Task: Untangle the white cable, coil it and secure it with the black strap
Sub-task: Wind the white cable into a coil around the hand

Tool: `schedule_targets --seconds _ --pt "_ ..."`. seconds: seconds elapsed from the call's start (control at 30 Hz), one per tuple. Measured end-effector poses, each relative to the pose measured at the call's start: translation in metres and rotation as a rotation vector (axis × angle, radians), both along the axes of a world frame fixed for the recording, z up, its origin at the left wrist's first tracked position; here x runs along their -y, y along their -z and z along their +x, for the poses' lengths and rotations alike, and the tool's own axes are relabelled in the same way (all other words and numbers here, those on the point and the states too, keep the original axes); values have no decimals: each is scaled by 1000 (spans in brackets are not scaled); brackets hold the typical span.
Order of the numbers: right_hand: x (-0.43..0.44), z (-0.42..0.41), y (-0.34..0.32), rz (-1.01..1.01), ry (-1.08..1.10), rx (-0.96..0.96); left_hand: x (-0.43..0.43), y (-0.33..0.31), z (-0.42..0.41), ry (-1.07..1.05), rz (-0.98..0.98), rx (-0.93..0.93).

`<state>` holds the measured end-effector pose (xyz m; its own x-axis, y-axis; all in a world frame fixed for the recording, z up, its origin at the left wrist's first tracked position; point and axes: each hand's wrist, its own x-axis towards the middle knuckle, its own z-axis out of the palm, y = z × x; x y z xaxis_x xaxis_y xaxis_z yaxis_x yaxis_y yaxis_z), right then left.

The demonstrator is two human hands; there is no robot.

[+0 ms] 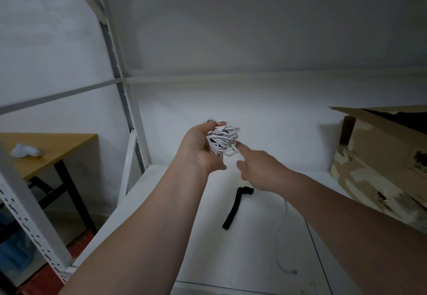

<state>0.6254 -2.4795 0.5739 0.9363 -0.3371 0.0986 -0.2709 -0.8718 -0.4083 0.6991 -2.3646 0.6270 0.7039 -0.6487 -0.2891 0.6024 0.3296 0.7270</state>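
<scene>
My left hand is raised above the white shelf and holds a tangled bundle of white cable in its fingers. My right hand is just right of and below the bundle, its index finger stretched out and touching the lower loops. One loose end of the cable hangs down behind my right forearm and ends in a small plug near the shelf's front edge. The black strap lies flat on the shelf below my hands, one end folded over.
A white shelf board inside a white metal rack carries the strap. An open cardboard box stands on the shelf at the right. A wooden table with a white cloth lump on it stands at the left, beyond the rack post.
</scene>
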Motion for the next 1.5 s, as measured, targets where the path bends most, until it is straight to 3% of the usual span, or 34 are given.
schedule_targets --seconds 0.07,0.23,0.33,0.43,0.57,0.7,0.8,0.9,1.0,1.1,1.2,1.33,1.4,1.5 --pt "-10 -4 1 -93 -81 -101 4 2 5 -103 -62 16" --pt "-29 -13 -18 -81 -264 -131 7 15 1 -417 185 319" --pt "-27 -12 -37 52 -296 0 3 33 7 -375 449 703" --pt "-13 -12 -47 187 -225 220 -4 38 12 -235 658 855" --pt "1 -13 -47 481 -157 388 -10 38 9 85 397 682" --pt "0 -12 -43 690 -81 460 -12 36 7 209 112 440" --pt "-1 -10 -43 713 -57 523 -17 32 6 335 57 443" --pt "0 -11 -46 727 -35 554 -21 30 5 446 136 476" --pt "5 -10 -42 815 -19 522 -24 26 5 468 169 403" --pt "11 -7 -31 891 36 525 -24 24 2 444 54 268" --pt "12 -5 -13 641 87 507 -21 19 -1 317 -115 106" --pt "1 -4 5 134 13 190 -11 14 5 115 -228 9" --pt "-10 -4 8 -13 -51 44 -5 18 12 -15 -196 31" --pt "-29 -8 4 -123 -151 -62 -3 30 16 -231 27 174"
